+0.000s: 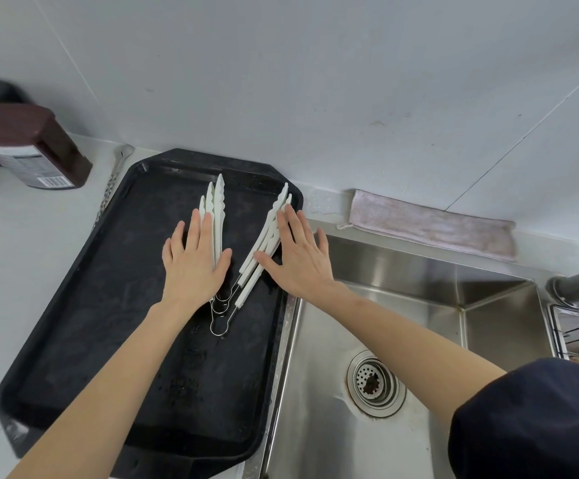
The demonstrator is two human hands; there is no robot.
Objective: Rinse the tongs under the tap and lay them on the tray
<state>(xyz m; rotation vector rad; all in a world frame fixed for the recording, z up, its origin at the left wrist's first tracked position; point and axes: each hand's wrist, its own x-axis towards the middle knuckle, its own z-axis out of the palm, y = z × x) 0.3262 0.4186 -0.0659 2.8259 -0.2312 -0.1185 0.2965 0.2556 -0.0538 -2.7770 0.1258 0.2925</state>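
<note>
1. Head view: black tray (74,326) flat on the pale counter (22,271), just left of the steel sink (402,305), one tray edge right up against the sink rim.
2. White tongs (243,243) lying on the far half of the tray, several pairs stacked, arms spread out in a V, wire loop ends together near the tray's middle.
3. Left hand (195,267) flat and open, fingers spread, palm down on the left arms of the tongs.
4. Right hand (302,257) flat and open too, fingers spread, palm down on the right arms of the tongs, near the tray's right rim.
5. Neither hand pinching or gripping anything, only pressing down.
6. Water drops on the tray floor and along its rim.
7. Sink bare, round drain (374,383) in the bottom.
8. Pinkish cloth (429,226) lying along the counter behind the sink, by the wall.
9. Dark brown bottle (29,146) with a label far left on the counter, well apart from the tray.
10. Wire rack (578,337) at the right edge, partly cut off.
</note>
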